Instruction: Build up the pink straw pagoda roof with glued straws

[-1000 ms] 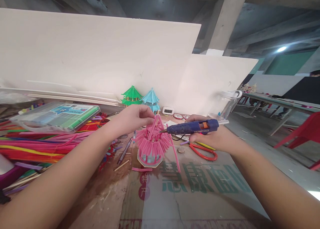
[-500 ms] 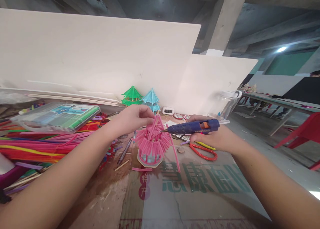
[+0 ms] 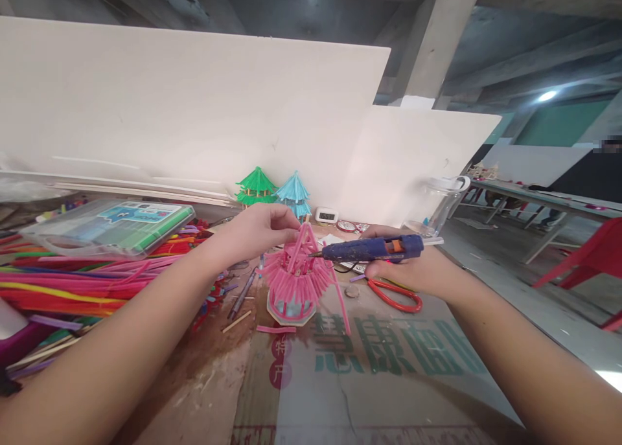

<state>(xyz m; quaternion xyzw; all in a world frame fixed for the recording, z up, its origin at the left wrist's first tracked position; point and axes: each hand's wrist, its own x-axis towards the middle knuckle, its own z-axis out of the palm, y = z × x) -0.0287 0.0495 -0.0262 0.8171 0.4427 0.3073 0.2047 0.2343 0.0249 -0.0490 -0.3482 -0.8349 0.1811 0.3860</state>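
A pink model pavilion [image 3: 297,280] made of fuzzy pipe cleaners stands upright on an octagonal base in front of me. My left hand [image 3: 265,231] grips its upper roof from the left, fingertips partly hidden behind the peak. In my right hand [image 3: 408,270] is a blue hot glue gun [image 3: 374,247], a glue stick jutting from its rear. The nozzle points left and reaches the right side of the upper roof; whether it touches, I cannot tell. One long pink pipe cleaner [image 3: 341,300] leans at the pavilion's right, and a short pink piece [image 3: 276,330] lies before the base.
Green [image 3: 257,184] and light-blue [image 3: 294,193] model pavilions stand behind, beside a small white timer [image 3: 326,216]. Red-handled scissors [image 3: 394,296] lie under my right hand. Pipe cleaners [image 3: 87,280] and a clear plastic case [image 3: 116,228] fill the left. A clear jug [image 3: 440,205] stands back right.
The glue gun has shifted slightly left, its nozzle now further in over the pink upper roof. My left hand and the pavilion have hardly moved.
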